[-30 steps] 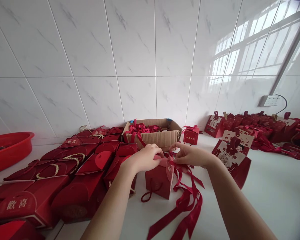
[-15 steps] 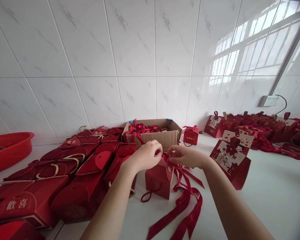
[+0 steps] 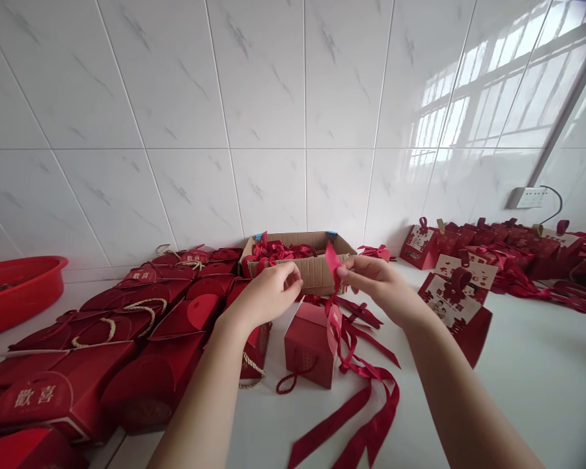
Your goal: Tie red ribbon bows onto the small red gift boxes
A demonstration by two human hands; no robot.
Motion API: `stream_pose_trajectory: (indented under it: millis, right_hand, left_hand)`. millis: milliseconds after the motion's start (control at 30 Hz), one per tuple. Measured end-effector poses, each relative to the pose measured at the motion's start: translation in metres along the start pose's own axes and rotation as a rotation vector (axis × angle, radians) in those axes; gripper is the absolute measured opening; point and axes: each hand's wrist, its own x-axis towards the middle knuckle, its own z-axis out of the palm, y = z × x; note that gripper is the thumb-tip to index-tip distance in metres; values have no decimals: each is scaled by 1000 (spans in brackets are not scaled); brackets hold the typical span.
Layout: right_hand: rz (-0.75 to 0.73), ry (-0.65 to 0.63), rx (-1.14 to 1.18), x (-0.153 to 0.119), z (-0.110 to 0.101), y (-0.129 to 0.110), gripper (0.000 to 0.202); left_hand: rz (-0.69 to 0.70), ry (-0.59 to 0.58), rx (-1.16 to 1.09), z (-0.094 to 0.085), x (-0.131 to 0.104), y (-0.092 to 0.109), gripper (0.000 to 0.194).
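A small red gift box (image 3: 308, 348) stands on the white counter in front of me, its top flap partly raised on the right side. A twisted red cord loop hangs from its front. Raised above the box's right side, my right hand (image 3: 378, 283) pinches the end of a red ribbon (image 3: 332, 260) between thumb and fingers. My left hand (image 3: 273, 290) hovers above the box's left edge, fingers loosely curled and apart, with nothing visible in them. Long loose red ribbons (image 3: 371, 391) trail from the box toward the counter's front.
Rows of red boxes with rope handles (image 3: 161, 365) fill the left side. Behind stands a cardboard carton (image 3: 317, 277) of ribbons. To the right are a triangular printed box (image 3: 461, 326) and several similar ones (image 3: 420, 247). A red basin (image 3: 43, 293) sits far left.
My hands have moved apart from the box top. My right hand has lifted a ribbon end up and to the right; my left hand has shifted left.
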Motion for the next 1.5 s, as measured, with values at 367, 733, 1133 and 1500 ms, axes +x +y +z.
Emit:
stream_pose_trajectory:
  millis: [367,733,1133,1500]
  right_hand:
    - [-126,126,282,-4,-9,-3,25]
    - [225,-219,-247,16,32,50,34]
    - [293,-308,-317,18,34,60,33]
    - [283,-330,-309,17,35,60,30]
  left_hand:
    - [-134,-292,118,0,0,-16,31]
    - [-185,-360,161,-3,0,-13,33]
    - [-190,-334,138,-4,-1,-13,28]
    - [-197,-339,169,-5,-3,-9,27]
